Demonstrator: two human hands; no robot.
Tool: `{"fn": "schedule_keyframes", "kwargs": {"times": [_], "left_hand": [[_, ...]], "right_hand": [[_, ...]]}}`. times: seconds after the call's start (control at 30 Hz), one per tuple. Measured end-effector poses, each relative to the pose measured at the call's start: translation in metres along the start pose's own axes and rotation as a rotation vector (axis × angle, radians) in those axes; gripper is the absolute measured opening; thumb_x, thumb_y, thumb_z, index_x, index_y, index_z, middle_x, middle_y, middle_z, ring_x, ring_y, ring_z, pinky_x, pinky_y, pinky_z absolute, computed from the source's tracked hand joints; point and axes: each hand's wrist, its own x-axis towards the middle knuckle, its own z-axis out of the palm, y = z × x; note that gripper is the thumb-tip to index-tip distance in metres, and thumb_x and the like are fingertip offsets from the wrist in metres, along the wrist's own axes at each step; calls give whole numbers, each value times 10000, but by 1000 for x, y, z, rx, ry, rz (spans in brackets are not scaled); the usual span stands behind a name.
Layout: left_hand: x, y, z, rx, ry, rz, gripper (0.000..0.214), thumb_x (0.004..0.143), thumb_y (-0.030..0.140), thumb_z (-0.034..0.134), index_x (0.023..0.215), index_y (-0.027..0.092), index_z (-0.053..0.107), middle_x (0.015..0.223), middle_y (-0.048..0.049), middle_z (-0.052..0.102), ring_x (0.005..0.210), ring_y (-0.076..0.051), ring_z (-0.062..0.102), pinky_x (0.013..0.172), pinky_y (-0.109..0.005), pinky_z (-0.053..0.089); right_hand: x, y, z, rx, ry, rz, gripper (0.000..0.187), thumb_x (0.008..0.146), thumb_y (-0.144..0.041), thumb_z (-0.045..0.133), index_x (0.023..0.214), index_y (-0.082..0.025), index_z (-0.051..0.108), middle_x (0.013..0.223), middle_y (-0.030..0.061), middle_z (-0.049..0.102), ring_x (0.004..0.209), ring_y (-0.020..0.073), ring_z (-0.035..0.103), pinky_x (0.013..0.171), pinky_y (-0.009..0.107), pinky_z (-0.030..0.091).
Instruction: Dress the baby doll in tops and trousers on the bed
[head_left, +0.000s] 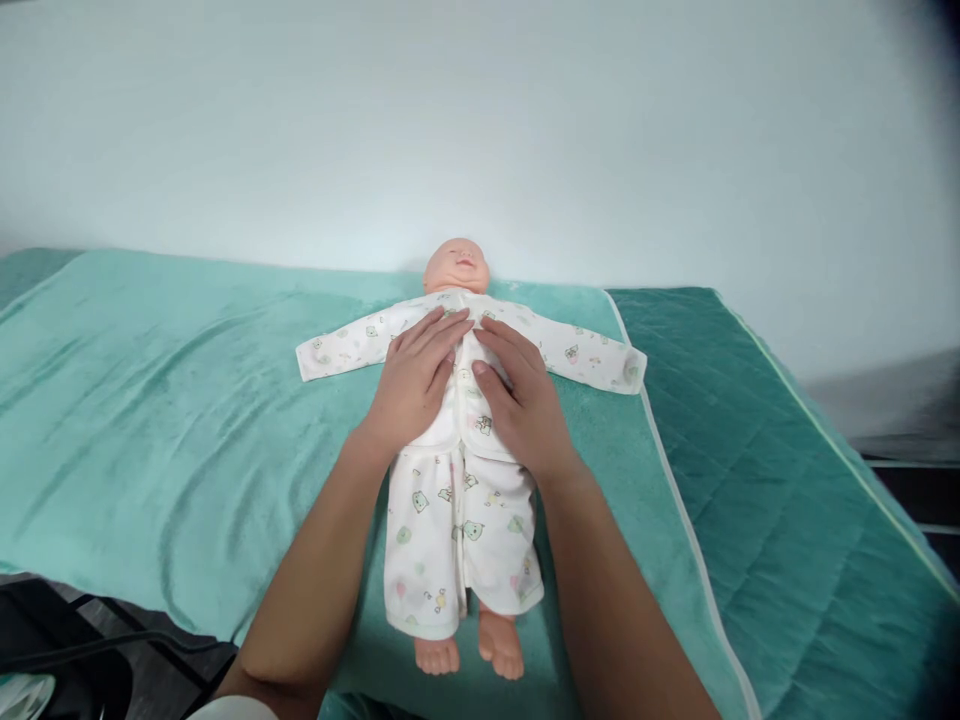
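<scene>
A baby doll (457, 266) lies on its back with its head at the far end and its bare feet toward me. It wears a white jacket (589, 358) printed with small animals, its sleeves spread out sideways, and matching trousers (427, 545). My left hand (417, 375) rests flat on the left side of the jacket's chest, fingers stretched out. On the other side of the chest lies my right hand (521, 390), also flat with its fingers extended. The fingertips of both hands come close together near the jacket's front edge.
Under the doll spreads a light green blanket (187, 420), wrinkled at the left. A darker green quilted cover (780, 480) shows on the right. A pale wall (480, 120) rises behind. At the lower left are a black object (67, 640) and a dark cable (150, 637).
</scene>
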Motion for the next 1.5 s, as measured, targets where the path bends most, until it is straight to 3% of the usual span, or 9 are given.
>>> {"fn": "schedule_keyframes", "kwargs": {"times": [0.17,0.3,0.47,0.63,0.87,1.07,1.3,1.5], "left_hand": [[6,-6,3,25,46,-20,463,1019,219,350,1429,273,560,1511,-21,582,1484,-215,430,1262,-473,333],[21,-15,5,41,-11,-41,578,948,149,341,1491,260,506,1591,-10,498,1542,-221,348,1281,-489,294],[36,-23,6,-17,-28,-139,608,886,168,382,1472,226,533,1550,-35,538,1511,-238,384,1280,-480,305],[37,-23,5,-106,-7,-184,606,861,164,401,1444,235,549,1509,-40,569,1469,-242,428,1275,-477,312],[37,-22,4,-136,-9,-213,601,857,156,412,1436,251,545,1522,-34,558,1466,-241,428,1268,-478,322],[37,-21,1,-132,-11,-203,587,864,166,424,1434,239,544,1523,-41,558,1447,-232,452,1256,-447,341],[37,-20,1,-108,12,-159,465,850,140,426,1243,232,657,1489,-23,603,1419,-223,488,1248,-449,355],[33,-29,1,-134,58,-159,399,935,234,472,1300,220,633,1473,-65,612,1391,-217,526,1226,-424,388]], "right_hand": [[0,1,0,-34,-19,-9,333,1047,-371,482,1344,-281,601,1509,52,548,1441,230,456,1227,505,380],[0,3,2,-60,-33,-16,365,1046,-382,480,1382,-269,568,1536,61,520,1467,234,424,1246,509,344],[10,9,5,-74,-74,-14,433,1052,-421,447,1442,-256,538,1557,60,503,1479,229,412,1260,492,318],[30,15,9,-84,-132,64,478,1034,-487,454,1433,-250,565,1543,51,521,1464,262,417,1252,513,306],[54,18,8,-87,-153,100,413,1008,-525,475,1256,-248,658,1369,52,644,1328,311,462,1153,531,383],[53,21,3,5,-218,110,455,1011,-541,486,1345,-264,623,1433,43,606,1408,291,417,1201,510,337],[38,38,5,142,7,204,416,957,-490,571,1298,-261,632,1409,68,606,1346,246,508,1189,485,379],[32,77,0,-117,43,201,500,1014,-545,420,1323,-213,631,1455,120,587,1400,276,478,1219,538,318]]}}
